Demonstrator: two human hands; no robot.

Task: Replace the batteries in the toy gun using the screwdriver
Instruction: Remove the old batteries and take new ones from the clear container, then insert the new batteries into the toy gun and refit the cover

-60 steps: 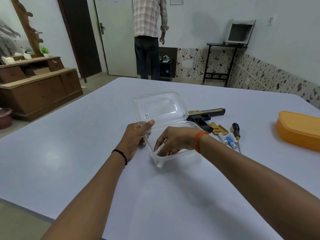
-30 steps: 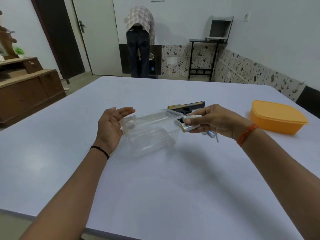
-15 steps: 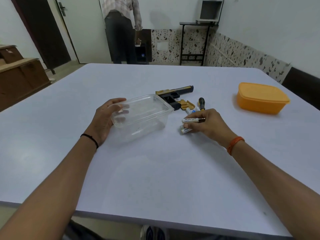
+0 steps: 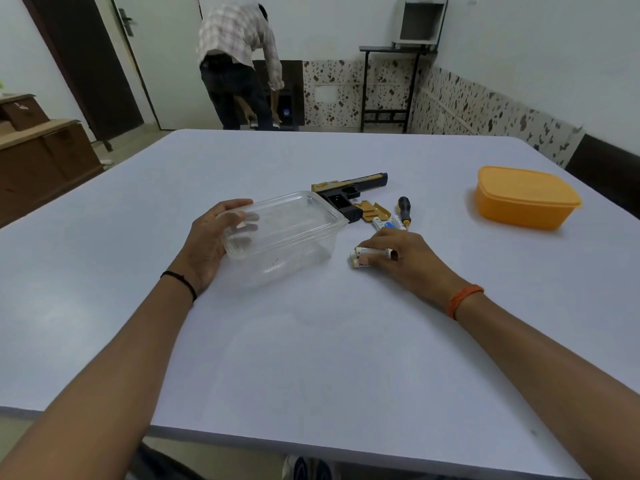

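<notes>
Gripping a clear tub [image 4: 287,233] at frame centre, the left hand [image 4: 207,244] curls round its near end, hiding part of the toy gun [image 4: 349,194] behind. The right hand [image 4: 398,258] pinches white batteries [image 4: 367,256] against the counter [image 4: 311,358], covering their far ends. Above it, two more batteries [image 4: 389,223] lie half hidden beside the screwdriver [image 4: 404,210].
</notes>
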